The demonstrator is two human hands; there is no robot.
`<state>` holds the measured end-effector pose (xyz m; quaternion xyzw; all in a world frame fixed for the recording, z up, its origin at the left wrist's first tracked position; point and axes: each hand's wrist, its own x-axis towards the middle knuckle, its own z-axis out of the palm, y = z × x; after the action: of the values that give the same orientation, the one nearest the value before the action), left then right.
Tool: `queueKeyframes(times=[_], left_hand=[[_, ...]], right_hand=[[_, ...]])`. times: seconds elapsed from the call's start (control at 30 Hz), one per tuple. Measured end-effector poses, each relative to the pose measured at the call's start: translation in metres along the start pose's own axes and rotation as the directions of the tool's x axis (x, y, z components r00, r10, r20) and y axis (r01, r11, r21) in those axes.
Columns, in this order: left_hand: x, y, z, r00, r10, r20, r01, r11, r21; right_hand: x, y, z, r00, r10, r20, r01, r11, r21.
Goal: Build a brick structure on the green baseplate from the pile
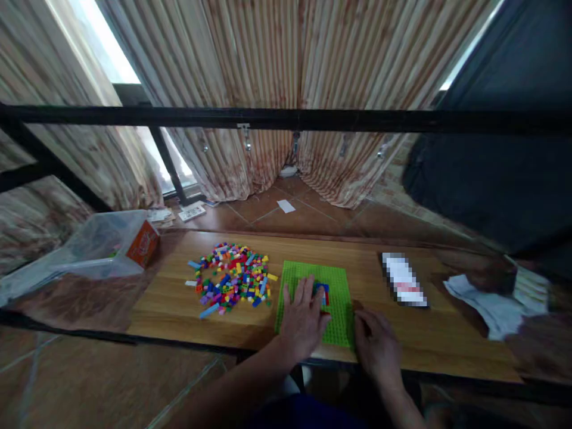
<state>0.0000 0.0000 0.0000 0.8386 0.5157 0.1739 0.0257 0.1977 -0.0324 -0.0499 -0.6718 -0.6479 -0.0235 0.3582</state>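
Observation:
A green studded baseplate (337, 322) lies on the wooden table in front of me. My left hand (302, 316) rests flat over its left half, fingers stretched out and pointing away from me. Beside those fingertips, a few blue and red toy bricks (325, 292) show on the plate; my hand covers part of that area. My right hand (378, 342) sits on the table close against the plate's right edge, its fingers curled inward. Whether anything is inside that curl is hidden.
Loose coloured bricks (235, 277) are spread in a pile left of the plate. A phone with a blurred screen (404, 280) lies to the right, with crumpled white paper (487, 304) beyond it. A clear plastic bin (107, 238) stands off the table's left end.

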Motion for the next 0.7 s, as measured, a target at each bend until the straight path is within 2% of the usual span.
queueKeyframes(times=[0.17,0.53,0.7], left_hand=[[-0.001,0.0015,0.0015,1.0,-0.007,0.002,0.007,1.0,-0.001],[-0.0008,0.0008,-0.0021,0.999,0.007,0.046,-0.006,1.0,-0.029],[-0.0009,0.0028,-0.0024,0.998,-0.005,0.065,0.01,0.998,-0.065]], right_hand=[[-0.0013,0.0022,-0.0009,1.0,0.017,0.012,-0.017,1.0,0.01],[-0.0023,0.0097,-0.0001,0.999,-0.046,-0.006,0.046,0.999,-0.013],[-0.0021,0.0096,-0.0006,1.0,-0.021,0.012,0.021,1.0,-0.009]])
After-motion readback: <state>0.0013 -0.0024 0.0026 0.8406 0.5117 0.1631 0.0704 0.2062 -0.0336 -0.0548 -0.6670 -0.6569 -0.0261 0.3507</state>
